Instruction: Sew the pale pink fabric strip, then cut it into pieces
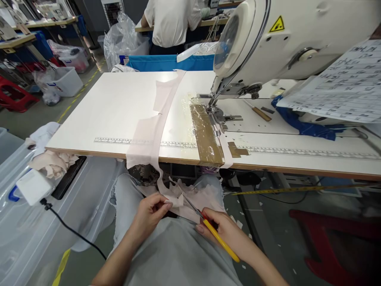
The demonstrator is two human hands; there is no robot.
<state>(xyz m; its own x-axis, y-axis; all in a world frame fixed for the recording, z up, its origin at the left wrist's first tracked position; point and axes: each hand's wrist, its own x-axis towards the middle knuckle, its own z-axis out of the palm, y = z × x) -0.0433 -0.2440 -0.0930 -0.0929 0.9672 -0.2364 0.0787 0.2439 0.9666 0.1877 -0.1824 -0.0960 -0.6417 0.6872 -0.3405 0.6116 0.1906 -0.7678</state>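
Over my lap, my left hand [153, 214] pinches the edge of a pale pink fabric strip [149, 137]. That strip runs from the table top down over the front edge to my fingers. My right hand [222, 226] is closed round scissors [218, 238] with yellow handles, their blades pointing up and left beside the cloth. More pale pink fabric [210, 196] lies bunched across my knees. Whether the blades touch the cloth I cannot tell. A narrow pink strip [226, 149] hangs over the table edge below the sewing machine's needle area.
A white sewing machine [285, 47] stands on the white table [104, 103]. An awl-like tool with a wooden handle [261, 114] lies beneath its arm. Written sheets [342, 87] hang at right. At left are a clear plastic bin [86, 198] and a black cable [74, 232]. A person [171, 24] sits ahead.
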